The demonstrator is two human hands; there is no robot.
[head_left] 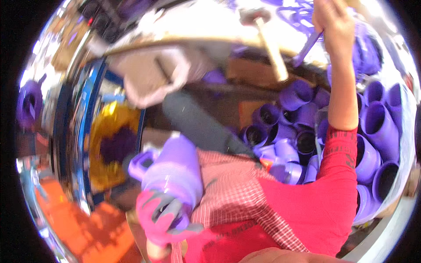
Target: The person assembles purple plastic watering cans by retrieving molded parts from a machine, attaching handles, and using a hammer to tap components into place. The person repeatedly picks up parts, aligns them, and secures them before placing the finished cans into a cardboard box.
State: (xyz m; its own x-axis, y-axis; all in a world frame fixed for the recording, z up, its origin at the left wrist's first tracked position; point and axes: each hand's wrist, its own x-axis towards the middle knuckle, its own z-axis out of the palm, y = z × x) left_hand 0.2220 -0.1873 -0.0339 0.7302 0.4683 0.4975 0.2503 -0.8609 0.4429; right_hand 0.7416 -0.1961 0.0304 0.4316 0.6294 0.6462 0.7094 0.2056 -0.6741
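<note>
My left hand [164, 217], in a pink and grey glove, grips the near end of a purple plastic pipe fitting [173, 168]. The fitting lies tilted against my lap, and a side branch with an open mouth sticks out to its left. Up at the right, my bare right hand [335, 26] reaches over the bench with its fingers closed. From it a purple plastic strip [308, 49] slants down to the left; motion blur hides the exact grip. More tangled purple parts [298, 15] lie beside that hand.
A hammer [272, 52] with a pale handle lies over the bench edge. Several purple fittings with black rings fill a large pale bag [405, 149] at my right. A whitish sack [149, 94], a yellow bag [109, 149] and an orange surface [87, 228] are to the left, by blue posts [90, 127].
</note>
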